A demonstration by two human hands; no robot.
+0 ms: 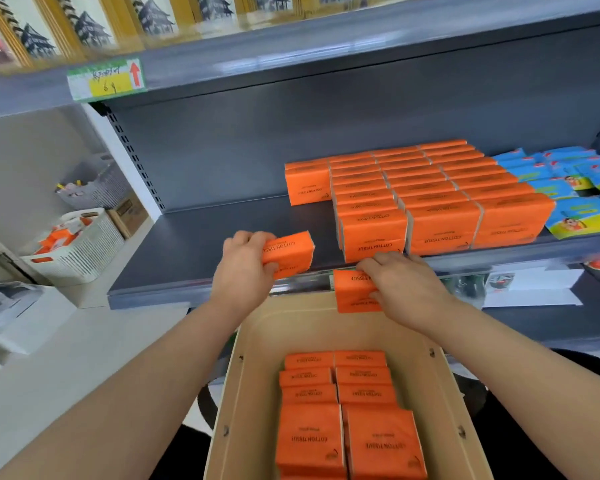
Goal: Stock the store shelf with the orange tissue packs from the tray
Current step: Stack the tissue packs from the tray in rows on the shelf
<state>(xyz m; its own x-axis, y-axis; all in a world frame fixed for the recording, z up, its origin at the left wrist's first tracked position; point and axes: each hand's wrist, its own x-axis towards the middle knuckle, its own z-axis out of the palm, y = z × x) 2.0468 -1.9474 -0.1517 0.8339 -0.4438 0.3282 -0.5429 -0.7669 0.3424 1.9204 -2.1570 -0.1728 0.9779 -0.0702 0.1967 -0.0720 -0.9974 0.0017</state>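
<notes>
Pack [291,252] juts from left hand [245,271], second pack [352,292] under right hand [406,289]

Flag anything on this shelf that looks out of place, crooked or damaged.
Nothing looks spilled or damaged. The orange tissue packs stand in straight rows, though the leftmost row stops at the back, leaving the front bare. The blue packs on the right lie overlapping at mixed angles.

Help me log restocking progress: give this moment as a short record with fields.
left hand: grips left pack over the shelf's bare part
right hand: grips right pack at the shelf's front edge, above the tray
shelf packs: orange rows, blue packs to their right
tray packs: two columns
</notes>
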